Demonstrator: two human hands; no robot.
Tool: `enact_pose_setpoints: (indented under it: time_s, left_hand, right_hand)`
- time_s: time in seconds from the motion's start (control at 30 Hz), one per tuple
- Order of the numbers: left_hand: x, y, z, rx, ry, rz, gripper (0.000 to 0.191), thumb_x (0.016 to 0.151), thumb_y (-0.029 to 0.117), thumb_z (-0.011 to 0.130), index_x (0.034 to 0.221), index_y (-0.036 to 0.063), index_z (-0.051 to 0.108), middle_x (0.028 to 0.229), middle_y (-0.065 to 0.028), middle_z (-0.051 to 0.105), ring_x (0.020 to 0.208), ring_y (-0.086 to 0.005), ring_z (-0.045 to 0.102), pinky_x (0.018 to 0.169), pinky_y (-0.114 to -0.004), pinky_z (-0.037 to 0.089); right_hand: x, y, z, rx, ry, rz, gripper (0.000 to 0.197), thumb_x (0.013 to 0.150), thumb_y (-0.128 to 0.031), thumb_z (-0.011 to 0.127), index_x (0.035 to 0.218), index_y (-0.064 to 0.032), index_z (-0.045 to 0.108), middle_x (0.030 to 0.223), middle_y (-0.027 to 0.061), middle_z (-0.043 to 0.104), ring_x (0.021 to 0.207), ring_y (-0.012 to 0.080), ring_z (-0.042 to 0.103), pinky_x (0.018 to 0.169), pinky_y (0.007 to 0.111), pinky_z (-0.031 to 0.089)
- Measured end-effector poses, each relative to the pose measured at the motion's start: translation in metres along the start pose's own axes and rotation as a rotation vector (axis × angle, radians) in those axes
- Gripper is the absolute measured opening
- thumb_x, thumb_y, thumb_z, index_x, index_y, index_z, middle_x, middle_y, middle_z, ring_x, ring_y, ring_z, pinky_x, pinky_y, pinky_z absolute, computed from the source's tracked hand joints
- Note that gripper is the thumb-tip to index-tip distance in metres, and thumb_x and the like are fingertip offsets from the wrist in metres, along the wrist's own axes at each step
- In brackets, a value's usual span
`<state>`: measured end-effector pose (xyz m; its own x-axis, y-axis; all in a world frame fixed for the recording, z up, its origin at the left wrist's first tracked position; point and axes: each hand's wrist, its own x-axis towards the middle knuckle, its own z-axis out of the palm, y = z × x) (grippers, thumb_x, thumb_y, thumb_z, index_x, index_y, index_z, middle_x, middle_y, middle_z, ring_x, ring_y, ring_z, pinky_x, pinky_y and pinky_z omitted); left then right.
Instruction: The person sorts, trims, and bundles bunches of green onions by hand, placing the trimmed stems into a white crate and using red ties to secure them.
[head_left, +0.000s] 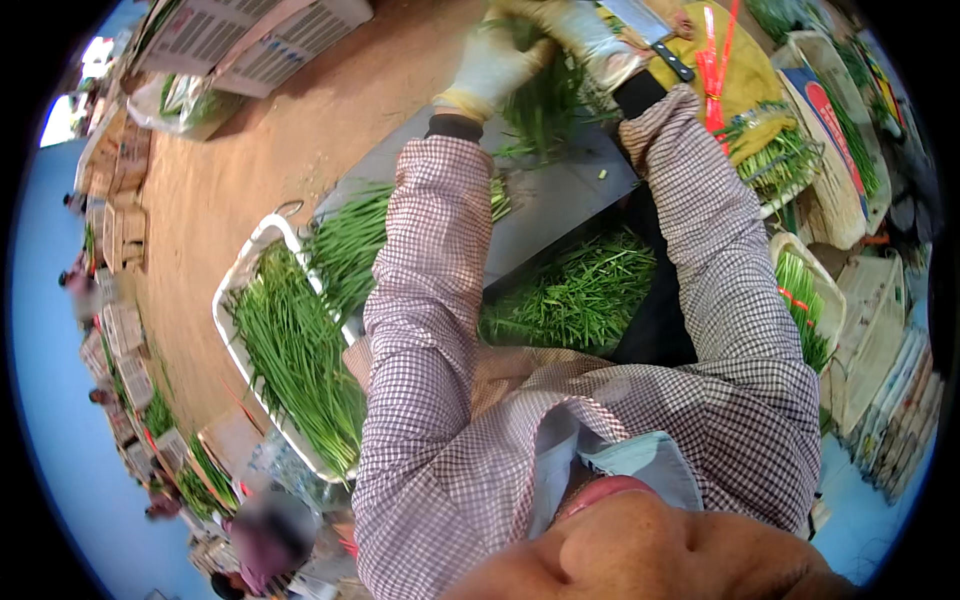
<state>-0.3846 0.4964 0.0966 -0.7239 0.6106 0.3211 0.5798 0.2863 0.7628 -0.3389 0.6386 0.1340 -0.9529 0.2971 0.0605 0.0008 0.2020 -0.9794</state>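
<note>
My left hand (495, 67), in a pale work glove, is closed around a bunch of long green chives (544, 105). The bunch hangs over a grey board (525, 217) and is blurred. My right hand (581, 34), also gloved, reaches across the top of the bunch. Its fingers are blurred at the picture's upper edge, so their grip cannot be made out. Beside the right wrist lies a broad-bladed knife with a black handle (673, 61). More chives (352, 240) lie on the board under my left forearm.
A white basket (225, 300) full of chives stands to my left. Cut greens (577, 292) are heaped below the board. Red ties (712, 90) lie on yellow cloth (679, 67) at right, near more baskets (844, 300). A co-worker (274, 532) sits at lower left.
</note>
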Motion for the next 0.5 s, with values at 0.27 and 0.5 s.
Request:
enact_pose_setpoints:
  time_s: [0.27, 0.5]
  left_hand:
    - [-0.199, 0.045, -0.043, -0.365, 0.358, -0.018, 0.074, 0.085, 0.037, 0.074, 0.144, 0.0044, 0.044, 0.145, -0.0173, 0.049, 0.135, -0.0304, 0.044, 0.115, -0.041, 0.031]
    - [-0.333, 0.055, -0.029, -0.625, 0.316, -0.33, 0.046, 0.094, 0.032, 0.06, 0.129, 0.002, 0.06, 0.128, -0.0147, 0.061, 0.12, -0.0263, 0.056, 0.106, -0.04, 0.04]
  right_hand:
    - [-0.045, 0.028, -0.016, 0.115, -0.138, -0.15, 0.023, 0.098, -0.022, 0.062, 0.113, -0.0057, 0.067, 0.095, 0.0057, 0.07, 0.084, 0.0168, 0.065, 0.074, 0.031, 0.054]
    - [-0.081, 0.033, -0.038, 0.198, -0.123, -0.022, 0.029, 0.099, -0.023, 0.06, 0.122, -0.005, 0.063, 0.102, 0.0092, 0.07, 0.092, 0.0211, 0.066, 0.08, 0.035, 0.055]
